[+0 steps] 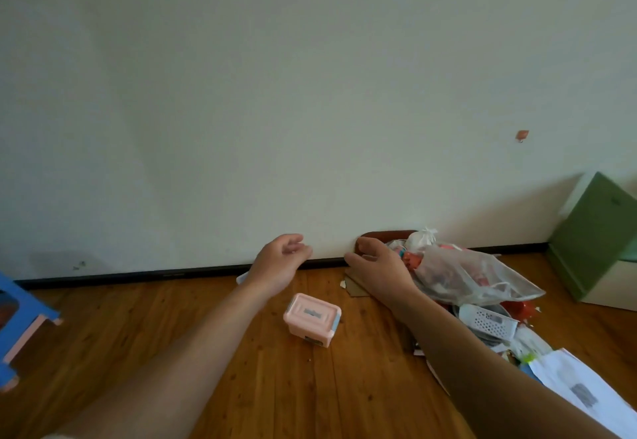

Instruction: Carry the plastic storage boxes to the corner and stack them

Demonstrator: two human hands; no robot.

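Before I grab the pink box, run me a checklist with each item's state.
1. Left hand free: ok, holds nothing.
2. Right hand free: ok, loosely curled, empty.
3. Pink box lid on: ok.
4. Side latch closed: cannot tell.
5. Wooden floor bare around the box: ok; the plastic bag pile lies apart, to its right.
6. Corner and other boxes in view: not ok, neither shows.
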